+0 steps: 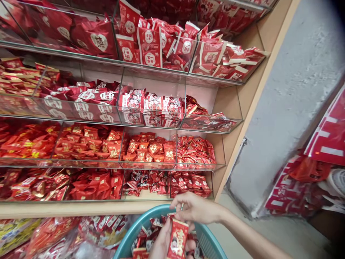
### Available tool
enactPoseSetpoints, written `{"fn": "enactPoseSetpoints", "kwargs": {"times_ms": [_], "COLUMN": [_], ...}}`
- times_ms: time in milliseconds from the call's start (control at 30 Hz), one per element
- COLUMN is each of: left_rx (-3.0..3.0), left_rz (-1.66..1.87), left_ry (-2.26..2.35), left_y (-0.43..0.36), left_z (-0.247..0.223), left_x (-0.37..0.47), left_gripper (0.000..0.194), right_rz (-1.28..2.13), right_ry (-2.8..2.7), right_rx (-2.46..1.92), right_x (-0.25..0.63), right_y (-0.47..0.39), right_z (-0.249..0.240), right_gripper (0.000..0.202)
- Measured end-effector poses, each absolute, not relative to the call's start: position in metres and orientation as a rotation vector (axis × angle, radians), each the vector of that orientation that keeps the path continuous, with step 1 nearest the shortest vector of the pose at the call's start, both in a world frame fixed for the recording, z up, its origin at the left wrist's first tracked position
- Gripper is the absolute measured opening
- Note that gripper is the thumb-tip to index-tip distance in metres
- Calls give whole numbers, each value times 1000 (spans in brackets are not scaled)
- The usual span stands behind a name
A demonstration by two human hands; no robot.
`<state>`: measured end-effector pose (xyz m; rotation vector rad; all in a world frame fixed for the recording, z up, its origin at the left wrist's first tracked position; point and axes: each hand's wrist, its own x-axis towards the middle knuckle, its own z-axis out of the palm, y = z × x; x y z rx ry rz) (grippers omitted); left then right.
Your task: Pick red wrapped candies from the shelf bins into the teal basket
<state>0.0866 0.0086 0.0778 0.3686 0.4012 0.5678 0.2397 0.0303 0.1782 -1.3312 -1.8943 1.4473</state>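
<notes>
My left hand [161,241] comes up from the bottom edge, closed around a small red candy packet [178,239] with gold lettering and a printed figure. Just above that packet, my right hand [190,208] reaches in from the right with thumb and fingers pinched together. A pale wrapper edge shows beneath its fingertips, but I cannot make out what they grip. Both hands are over a teal plastic basket [129,233]. Inside it lie several dark and red wrapped candies [142,237], partly hidden by my hands.
A wooden shelf unit [107,209] with clear dividers stands ahead, its compartments holding red candy packets [150,46]. Bulk bags [54,237] lie below at left. To the right are a grey wall [291,90] and red printed bags [329,140].
</notes>
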Motion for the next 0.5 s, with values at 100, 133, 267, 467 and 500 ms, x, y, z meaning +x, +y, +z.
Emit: {"fn": "enactPoseSetpoints", "kwargs": {"times_ms": [100,133,267,467,500], "left_rx": [320,303,269,187,181], "left_rz": [613,619,623,656,658], "left_ry": [424,424,428,420,427], "left_y": [8,7,2,-4,-4], "left_z": [74,74,80,83,83], "left_x": [82,82,82,83,83], "left_gripper": [61,64,72,64,63], "right_rz": [1043,881,203,60,61], "right_ry": [-1902,-1871,-1762,-1749,-1741], "right_rx": [-1351,-1379,-1666,-2024,-2073], "right_x": [251,257,280,285,283], "right_y": [49,58,107,154,157], "right_z": [200,208,233,229,228], "right_gripper": [23,21,13,18,21]}}
